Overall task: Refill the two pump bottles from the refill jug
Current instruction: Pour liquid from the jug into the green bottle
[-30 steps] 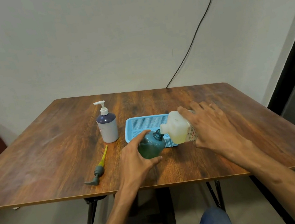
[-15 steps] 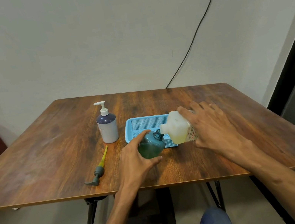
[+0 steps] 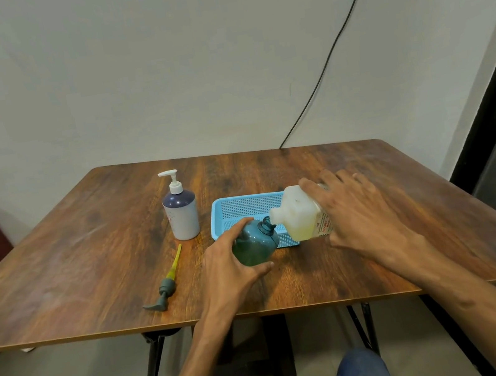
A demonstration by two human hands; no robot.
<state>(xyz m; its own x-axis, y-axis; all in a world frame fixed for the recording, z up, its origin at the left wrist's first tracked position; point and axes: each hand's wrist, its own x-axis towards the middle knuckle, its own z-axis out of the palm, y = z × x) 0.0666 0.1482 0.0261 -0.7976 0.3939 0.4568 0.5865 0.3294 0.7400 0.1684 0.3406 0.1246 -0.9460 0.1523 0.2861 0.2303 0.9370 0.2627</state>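
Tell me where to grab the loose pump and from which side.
Pinch the loose pump at its grey collar, coming from above: it lies flat on the table, the collar is its thickest part, and the thin yellow tube looks flimsy.

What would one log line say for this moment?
left hand: grips teal bottle | right hand: tilts refill jug to its mouth | loose pump: on table | white bottle: upright, pump on

teal bottle (image 3: pixel 254 244), pale yellow jug (image 3: pixel 302 215), blue perforated basket (image 3: pixel 243 210).
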